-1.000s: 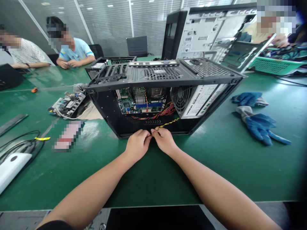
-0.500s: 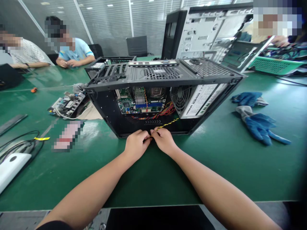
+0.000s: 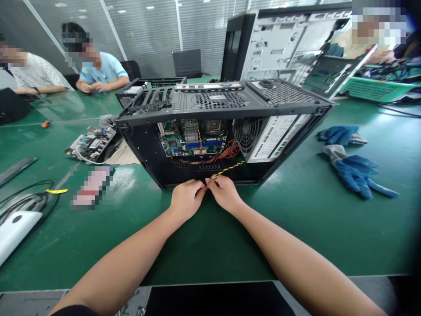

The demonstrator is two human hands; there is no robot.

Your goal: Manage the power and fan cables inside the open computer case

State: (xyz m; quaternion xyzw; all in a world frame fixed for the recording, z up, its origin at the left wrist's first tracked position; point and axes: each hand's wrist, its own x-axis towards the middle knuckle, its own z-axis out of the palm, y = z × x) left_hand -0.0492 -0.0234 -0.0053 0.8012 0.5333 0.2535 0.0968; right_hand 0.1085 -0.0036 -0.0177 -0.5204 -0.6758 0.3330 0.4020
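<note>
An open black computer case (image 3: pixel 184 107) lies on its side on the green table, showing a motherboard (image 3: pixel 189 138) and a power supply (image 3: pixel 263 136) with a fan. A twisted yellow-and-black cable (image 3: pixel 228 168) runs out of the case toward me. My left hand (image 3: pixel 186 199) and my right hand (image 3: pixel 223 193) meet at the case's near edge, both closed in a pinch on the end of that cable. Their fingertips touch each other.
Blue work gloves (image 3: pixel 357 169) lie at the right. A loose circuit board (image 3: pixel 94 142) sits left of the case, black cables (image 3: pixel 29 199) and a white device (image 3: pixel 15 230) further left. Another upright case (image 3: pixel 279 44) stands behind. Other people sit at the far left and right.
My hands have hardly moved; they stay pinched on the cable end, shifted very slightly upward in the picture.
</note>
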